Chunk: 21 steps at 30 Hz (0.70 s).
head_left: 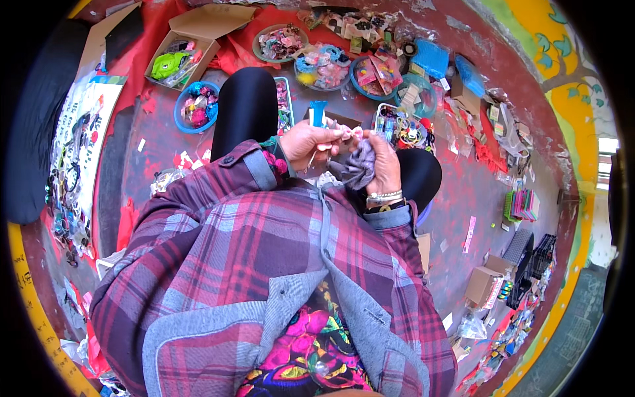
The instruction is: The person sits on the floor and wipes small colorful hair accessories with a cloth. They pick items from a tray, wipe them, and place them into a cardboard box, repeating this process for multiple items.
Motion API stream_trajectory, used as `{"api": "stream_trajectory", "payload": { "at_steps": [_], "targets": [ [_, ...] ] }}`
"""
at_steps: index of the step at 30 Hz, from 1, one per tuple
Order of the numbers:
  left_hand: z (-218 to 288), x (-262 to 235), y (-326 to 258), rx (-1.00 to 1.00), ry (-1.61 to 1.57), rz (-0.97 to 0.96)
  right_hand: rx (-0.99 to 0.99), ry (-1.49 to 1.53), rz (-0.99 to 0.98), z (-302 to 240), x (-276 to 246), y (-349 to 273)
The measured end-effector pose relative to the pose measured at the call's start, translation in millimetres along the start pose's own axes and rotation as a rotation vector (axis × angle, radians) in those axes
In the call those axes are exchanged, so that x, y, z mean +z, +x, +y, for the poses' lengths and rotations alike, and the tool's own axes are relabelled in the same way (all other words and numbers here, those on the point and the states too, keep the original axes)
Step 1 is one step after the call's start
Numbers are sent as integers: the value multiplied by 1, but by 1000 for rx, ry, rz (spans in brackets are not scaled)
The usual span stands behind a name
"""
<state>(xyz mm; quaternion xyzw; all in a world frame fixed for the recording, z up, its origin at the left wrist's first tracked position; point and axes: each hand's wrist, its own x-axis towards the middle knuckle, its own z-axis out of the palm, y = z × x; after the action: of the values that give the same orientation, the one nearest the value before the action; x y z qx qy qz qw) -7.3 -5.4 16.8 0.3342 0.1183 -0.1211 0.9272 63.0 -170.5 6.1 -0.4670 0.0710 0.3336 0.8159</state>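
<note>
My left hand is closed, its thumb and fingertips pinching one side of a small pink and white bow. A blue and white tube sticks up from the same hand, apparently held by its fingers. From the other side my right hand meets the bow with its fingertips. Bunched in that right hand is a crumpled greyish-purple cloth piece, hanging below the bow. Both hands are close together above my lap, between my knees. Whether the bow is joined to the cloth cannot be made out.
Beyond my knees stand a blue basin of colourful hair ornaments, more filled basins, and a white basket of hair ties. An open cardboard box is at the far left. Boxes and scattered goods line the right wall.
</note>
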Motion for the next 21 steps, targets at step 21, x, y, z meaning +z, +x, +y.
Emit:
{"api": "stream_trajectory", "payload": {
  "at_steps": [21],
  "targets": [
    [-10,-8,1,-72,2,44,-108,-265,-219,-7,8,-8]
  ]
}}
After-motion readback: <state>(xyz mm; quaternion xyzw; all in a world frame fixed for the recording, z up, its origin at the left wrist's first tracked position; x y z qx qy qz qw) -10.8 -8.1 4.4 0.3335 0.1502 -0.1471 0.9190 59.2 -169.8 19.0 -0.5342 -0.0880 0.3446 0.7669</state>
